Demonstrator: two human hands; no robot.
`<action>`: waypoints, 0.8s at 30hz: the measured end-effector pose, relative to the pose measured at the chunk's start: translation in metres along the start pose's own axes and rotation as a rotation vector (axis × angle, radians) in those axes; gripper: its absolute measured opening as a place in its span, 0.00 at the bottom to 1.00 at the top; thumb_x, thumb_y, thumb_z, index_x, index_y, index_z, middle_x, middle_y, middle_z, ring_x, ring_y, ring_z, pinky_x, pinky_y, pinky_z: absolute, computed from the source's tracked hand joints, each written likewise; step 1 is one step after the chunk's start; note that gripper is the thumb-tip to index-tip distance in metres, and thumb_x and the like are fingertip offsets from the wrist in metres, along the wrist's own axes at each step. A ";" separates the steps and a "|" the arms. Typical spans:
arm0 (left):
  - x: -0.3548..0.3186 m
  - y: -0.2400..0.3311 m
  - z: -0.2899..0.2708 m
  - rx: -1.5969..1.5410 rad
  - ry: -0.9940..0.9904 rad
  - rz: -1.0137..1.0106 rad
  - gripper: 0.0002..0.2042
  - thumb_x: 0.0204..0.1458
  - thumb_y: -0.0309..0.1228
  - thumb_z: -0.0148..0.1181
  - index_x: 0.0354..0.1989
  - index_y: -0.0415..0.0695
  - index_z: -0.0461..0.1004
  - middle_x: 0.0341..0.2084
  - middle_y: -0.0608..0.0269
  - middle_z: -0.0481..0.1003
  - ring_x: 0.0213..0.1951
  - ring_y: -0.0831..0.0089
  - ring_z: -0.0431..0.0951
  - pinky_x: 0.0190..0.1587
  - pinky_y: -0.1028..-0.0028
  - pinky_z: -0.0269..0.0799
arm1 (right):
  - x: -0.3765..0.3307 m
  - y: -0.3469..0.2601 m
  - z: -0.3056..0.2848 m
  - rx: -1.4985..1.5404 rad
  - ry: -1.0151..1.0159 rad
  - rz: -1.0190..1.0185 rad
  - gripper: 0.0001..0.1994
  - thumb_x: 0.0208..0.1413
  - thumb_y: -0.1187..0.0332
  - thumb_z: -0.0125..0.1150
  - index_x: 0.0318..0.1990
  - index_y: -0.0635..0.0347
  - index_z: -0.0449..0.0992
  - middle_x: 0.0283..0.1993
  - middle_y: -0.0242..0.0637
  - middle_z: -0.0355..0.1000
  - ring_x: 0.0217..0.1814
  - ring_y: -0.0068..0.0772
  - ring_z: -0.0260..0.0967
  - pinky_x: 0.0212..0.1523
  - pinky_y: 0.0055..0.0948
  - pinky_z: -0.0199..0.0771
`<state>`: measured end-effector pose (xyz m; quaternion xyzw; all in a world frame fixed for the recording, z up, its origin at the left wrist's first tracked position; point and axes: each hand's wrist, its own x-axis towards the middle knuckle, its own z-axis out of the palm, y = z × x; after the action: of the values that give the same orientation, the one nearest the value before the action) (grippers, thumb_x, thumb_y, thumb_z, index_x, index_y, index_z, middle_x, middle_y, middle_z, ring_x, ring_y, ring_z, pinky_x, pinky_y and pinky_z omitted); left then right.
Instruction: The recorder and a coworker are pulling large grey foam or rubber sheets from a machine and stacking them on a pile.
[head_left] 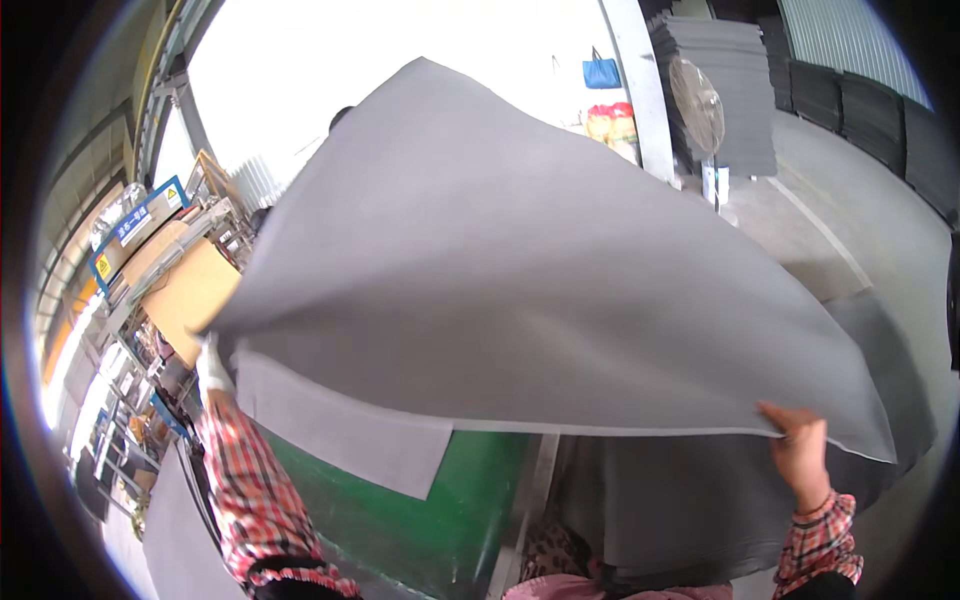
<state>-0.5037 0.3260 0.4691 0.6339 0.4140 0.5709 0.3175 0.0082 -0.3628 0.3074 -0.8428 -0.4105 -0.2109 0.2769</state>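
Observation:
A large, flexible grey sheet (pixel 480 230), which looks like foam, is raised in front of me and billows upward in the middle. My left hand (pixel 213 368), in a white glove, is closed on its left corner. My right hand (pixel 803 445), bare, pinches its near edge close to the right corner, thumb and fingers on either side. Below it, another grey sheet (pixel 350 430) lies on a green tabletop (pixel 430 540). To the right, under the raised sheet, is a stack of dark grey sheets (pixel 690 510). Much of the table is hidden by the raised sheet.
A machine with a blue-edged sign (pixel 140 225) and a tan board (pixel 195 295) stands at the left. At the back right are a standing fan (pixel 697 105) and a tall stack of grey sheets (pixel 740 90). Dark hair (pixel 340 118) shows behind the raised sheet.

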 end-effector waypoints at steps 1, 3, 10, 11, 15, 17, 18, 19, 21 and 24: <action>-0.044 -0.016 0.014 -0.162 0.071 -0.069 0.34 0.46 0.54 0.52 0.56 0.41 0.58 0.52 0.62 0.63 0.55 0.67 0.60 0.55 0.66 0.56 | 0.002 -0.012 0.011 0.004 -0.034 0.003 0.24 0.25 0.84 0.52 0.37 0.57 0.75 0.31 0.42 0.73 0.32 0.45 0.70 0.35 0.37 0.69; -0.115 -0.012 0.032 -0.547 0.054 -0.348 0.36 0.46 0.57 0.49 0.57 0.44 0.57 0.54 0.60 0.61 0.55 0.66 0.60 0.55 0.66 0.53 | 0.006 -0.033 0.043 0.022 -0.017 -0.083 0.22 0.26 0.83 0.52 0.37 0.57 0.75 0.29 0.40 0.73 0.31 0.44 0.70 0.33 0.37 0.68; -0.327 -0.105 0.110 -0.525 -0.270 -0.747 0.31 0.41 0.53 0.59 0.50 0.46 0.64 0.46 0.58 0.67 0.48 0.61 0.66 0.49 0.57 0.63 | 0.011 -0.106 0.171 0.011 -0.210 -0.207 0.13 0.37 0.72 0.53 0.36 0.56 0.73 0.24 0.35 0.71 0.27 0.39 0.69 0.30 0.37 0.64; -0.362 -0.109 0.149 -0.718 -0.177 -0.703 0.26 0.42 0.47 0.61 0.49 0.48 0.65 0.43 0.61 0.69 0.45 0.62 0.69 0.47 0.55 0.65 | 0.004 -0.110 0.186 -0.002 -0.261 -0.210 0.13 0.38 0.72 0.52 0.36 0.56 0.73 0.23 0.35 0.70 0.27 0.38 0.69 0.30 0.36 0.63; -0.385 -0.110 0.232 -0.574 0.077 -0.851 0.24 0.51 0.40 0.51 0.55 0.46 0.56 0.46 0.59 0.66 0.47 0.62 0.66 0.49 0.61 0.65 | -0.048 -0.118 0.232 0.044 -0.421 -0.287 0.14 0.39 0.69 0.55 0.38 0.56 0.73 0.32 0.37 0.72 0.34 0.36 0.70 0.33 0.37 0.65; -0.370 -0.336 0.187 -0.239 -0.065 -0.345 0.20 0.54 0.41 0.45 0.54 0.49 0.59 0.47 0.62 0.66 0.45 0.65 0.67 0.46 0.64 0.67 | -0.061 -0.142 0.242 0.147 -0.342 -0.407 0.12 0.41 0.68 0.55 0.37 0.57 0.72 0.33 0.36 0.72 0.34 0.35 0.70 0.33 0.37 0.65; -0.358 -0.310 0.212 -0.365 -0.100 -0.644 0.19 0.55 0.42 0.42 0.53 0.49 0.60 0.47 0.62 0.66 0.44 0.66 0.68 0.45 0.65 0.67 | -0.068 -0.128 0.246 0.182 -0.247 -0.385 0.11 0.44 0.66 0.55 0.37 0.57 0.72 0.35 0.35 0.71 0.34 0.35 0.70 0.34 0.37 0.64; -0.342 -0.275 0.220 -0.464 -0.104 -0.939 0.19 0.55 0.44 0.40 0.53 0.49 0.61 0.46 0.63 0.67 0.43 0.67 0.68 0.43 0.66 0.67 | -0.073 -0.119 0.243 0.169 -0.252 -0.352 0.11 0.44 0.66 0.55 0.37 0.57 0.72 0.35 0.35 0.71 0.34 0.35 0.70 0.34 0.37 0.64; -0.313 -0.351 0.124 -0.559 0.036 -0.888 0.14 0.53 0.40 0.47 0.43 0.47 0.69 0.40 0.62 0.71 0.37 0.66 0.71 0.38 0.66 0.69 | -0.088 -0.128 0.226 0.277 -0.217 -0.549 0.13 0.46 0.63 0.56 0.38 0.57 0.71 0.33 0.35 0.70 0.35 0.33 0.68 0.35 0.34 0.64; -0.318 -0.206 0.186 -0.350 0.166 -0.675 0.27 0.49 0.30 0.55 0.57 0.41 0.52 0.50 0.47 0.62 0.54 0.58 0.61 0.56 0.68 0.58 | -0.162 -0.064 0.218 0.292 -0.657 -0.417 0.16 0.46 0.57 0.55 0.38 0.58 0.71 0.37 0.37 0.69 0.39 0.38 0.66 0.40 0.34 0.64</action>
<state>-0.3552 0.1506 0.1152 0.3500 0.5197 0.5456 0.5565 -0.1085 -0.2845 0.0665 -0.7158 -0.6647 0.0782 0.1992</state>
